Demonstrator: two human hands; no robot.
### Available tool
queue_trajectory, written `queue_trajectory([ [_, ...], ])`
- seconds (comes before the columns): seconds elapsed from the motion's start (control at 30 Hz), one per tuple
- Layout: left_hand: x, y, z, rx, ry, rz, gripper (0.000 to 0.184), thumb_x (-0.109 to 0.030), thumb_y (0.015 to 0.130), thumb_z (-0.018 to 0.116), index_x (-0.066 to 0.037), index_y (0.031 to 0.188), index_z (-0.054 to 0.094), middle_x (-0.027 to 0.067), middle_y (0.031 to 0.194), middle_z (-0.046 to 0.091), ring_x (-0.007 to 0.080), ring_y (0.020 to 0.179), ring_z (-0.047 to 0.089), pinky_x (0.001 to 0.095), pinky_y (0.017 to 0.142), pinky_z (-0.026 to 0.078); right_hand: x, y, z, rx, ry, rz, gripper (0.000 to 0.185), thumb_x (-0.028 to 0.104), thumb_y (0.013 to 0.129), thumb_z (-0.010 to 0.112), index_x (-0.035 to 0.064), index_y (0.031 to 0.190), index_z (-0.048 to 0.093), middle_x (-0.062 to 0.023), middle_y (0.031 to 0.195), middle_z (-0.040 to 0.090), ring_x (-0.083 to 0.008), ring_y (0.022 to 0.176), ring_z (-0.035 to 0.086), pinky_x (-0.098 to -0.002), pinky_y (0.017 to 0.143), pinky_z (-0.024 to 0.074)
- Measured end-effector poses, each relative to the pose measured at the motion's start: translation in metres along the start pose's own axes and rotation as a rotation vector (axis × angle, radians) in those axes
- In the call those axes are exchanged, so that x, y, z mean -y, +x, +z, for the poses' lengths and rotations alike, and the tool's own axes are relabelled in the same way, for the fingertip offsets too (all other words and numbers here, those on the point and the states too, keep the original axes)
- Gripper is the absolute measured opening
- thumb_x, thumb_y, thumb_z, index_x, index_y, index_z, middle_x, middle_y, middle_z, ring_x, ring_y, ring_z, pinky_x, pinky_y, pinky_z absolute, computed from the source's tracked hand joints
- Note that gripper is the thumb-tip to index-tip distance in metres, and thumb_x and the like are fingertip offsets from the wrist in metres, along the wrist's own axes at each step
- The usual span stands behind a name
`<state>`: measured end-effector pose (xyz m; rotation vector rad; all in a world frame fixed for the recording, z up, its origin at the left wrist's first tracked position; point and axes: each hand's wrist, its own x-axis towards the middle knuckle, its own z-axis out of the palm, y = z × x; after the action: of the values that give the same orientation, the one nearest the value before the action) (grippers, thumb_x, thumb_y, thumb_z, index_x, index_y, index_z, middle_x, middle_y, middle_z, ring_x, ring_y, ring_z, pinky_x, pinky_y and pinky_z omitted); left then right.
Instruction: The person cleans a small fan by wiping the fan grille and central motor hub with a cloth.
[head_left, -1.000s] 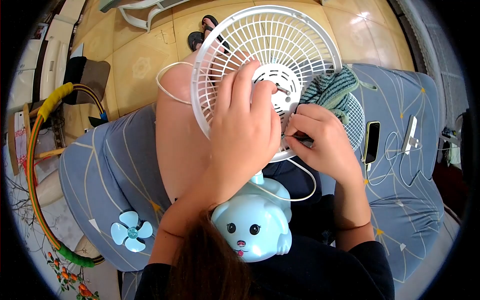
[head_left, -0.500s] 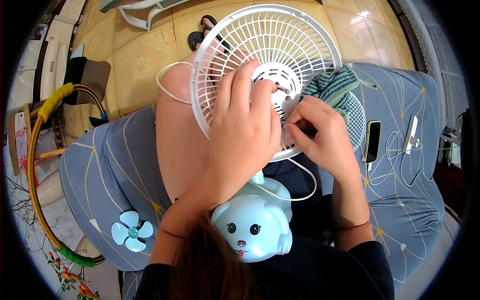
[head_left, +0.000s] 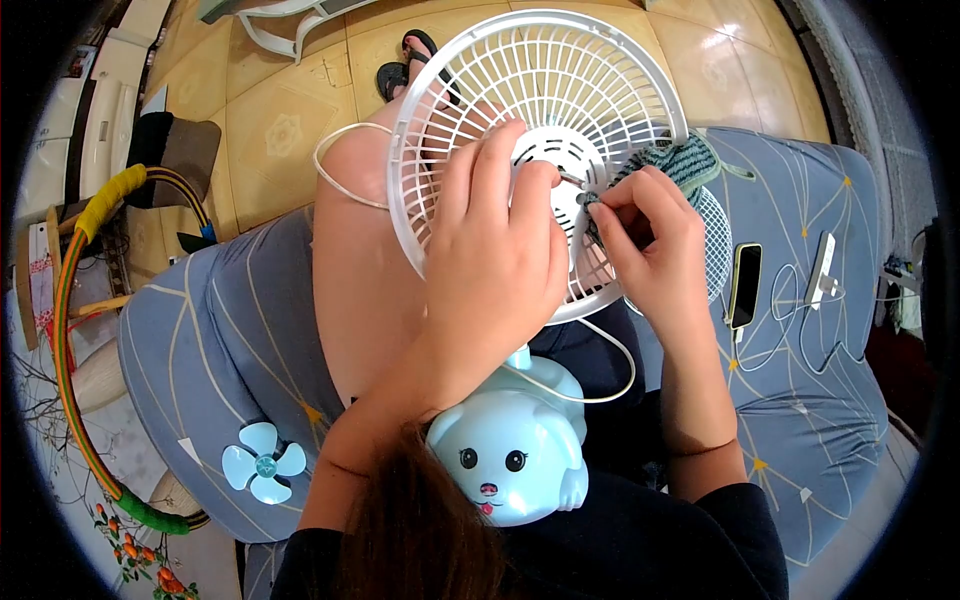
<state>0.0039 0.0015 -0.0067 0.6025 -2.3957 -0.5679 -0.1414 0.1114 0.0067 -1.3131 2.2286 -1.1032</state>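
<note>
A white fan grille (head_left: 405, 190) stands tilted over the lap, above a light-blue dog-shaped fan base (head_left: 510, 455). My left hand (head_left: 500, 250) lies over the grille's left and middle part, its fingers curled near the metal shaft (head_left: 570, 180) at the hub. With thumb and fingers pinched, my right hand (head_left: 655, 235) holds a corner of a green-and-black striped cloth (head_left: 685, 165) close to the hub, right of the shaft. A white cord (head_left: 615, 385) loops below the grille.
Light-blue fan blades (head_left: 264, 464) lie on the sofa at left. A mesh cover (head_left: 716, 245), a phone (head_left: 744, 286) and a power strip (head_left: 820, 268) with cables are on the right. A striped hoop (head_left: 66, 360) stands at far left.
My right hand has moved up toward the shaft with the cloth's corner. The grille and fan base have shifted slightly to the right, along with my left hand.
</note>
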Motion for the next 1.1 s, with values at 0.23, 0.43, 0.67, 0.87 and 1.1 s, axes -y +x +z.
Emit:
queue_trajectory([
  [0.23, -0.003, -0.001, -0.001, 0.007, -0.039, -0.074, 0.020, 0.001, 0.091, 0.061, -0.001, 0.111, 0.064, 0.0211, 0.140, 0.057, 0.0408, 0.124, 0.055, 0.0512, 0.105, 0.045, 0.010, -0.001, -0.011, 0.153, -0.036, -0.021, 0.010, 0.004, 0.085, 0.076, 0.0019, 0.089, 0.066, -0.0115, 0.084, 0.061, -0.0307, 0.070, 0.064, -0.0393, 0.064, 0.0519],
  [0.43, -0.002, -0.001, -0.002, 0.009, -0.039, -0.070, 0.020, 0.000, 0.092, 0.061, -0.001, 0.112, 0.064, 0.0211, 0.140, 0.057, 0.0408, 0.124, 0.055, 0.0513, 0.105, 0.045, 0.010, -0.002, -0.014, 0.243, -0.061, -0.076, 0.010, 0.009, 0.085, 0.075, 0.0038, 0.090, 0.068, -0.0107, 0.084, 0.062, -0.0316, 0.072, 0.066, -0.0408, 0.064, 0.0522],
  [0.67, -0.003, 0.001, -0.003, 0.016, -0.030, -0.062, 0.021, 0.000, 0.091, 0.062, -0.001, 0.112, 0.064, 0.0215, 0.140, 0.058, 0.0413, 0.124, 0.055, 0.0517, 0.106, 0.044, 0.009, -0.004, -0.004, 0.092, 0.001, 0.044, 0.012, 0.003, 0.085, 0.074, 0.0011, 0.091, 0.064, -0.0131, 0.085, 0.063, -0.0292, 0.071, 0.066, -0.0381, 0.065, 0.0529],
  [0.87, -0.003, 0.000, -0.001, 0.004, -0.038, -0.066, 0.021, 0.000, 0.090, 0.063, -0.001, 0.111, 0.064, 0.0215, 0.140, 0.058, 0.0412, 0.124, 0.055, 0.0517, 0.107, 0.044, 0.007, 0.003, 0.000, -0.005, 0.001, 0.066, 0.015, 0.000, 0.086, 0.074, -0.0019, 0.091, 0.060, -0.0159, 0.085, 0.063, -0.0291, 0.070, 0.065, -0.0381, 0.065, 0.0526],
  [1.1, -0.003, 0.001, -0.001, -0.003, -0.040, -0.064, 0.022, 0.000, 0.090, 0.062, -0.001, 0.112, 0.063, 0.0219, 0.141, 0.057, 0.0420, 0.124, 0.054, 0.0521, 0.106, 0.044, 0.004, 0.010, 0.003, -0.069, 0.009, 0.065, 0.014, 0.000, 0.087, 0.073, -0.0035, 0.092, 0.060, -0.0181, 0.086, 0.064, -0.0320, 0.072, 0.065, -0.0400, 0.067, 0.0526],
])
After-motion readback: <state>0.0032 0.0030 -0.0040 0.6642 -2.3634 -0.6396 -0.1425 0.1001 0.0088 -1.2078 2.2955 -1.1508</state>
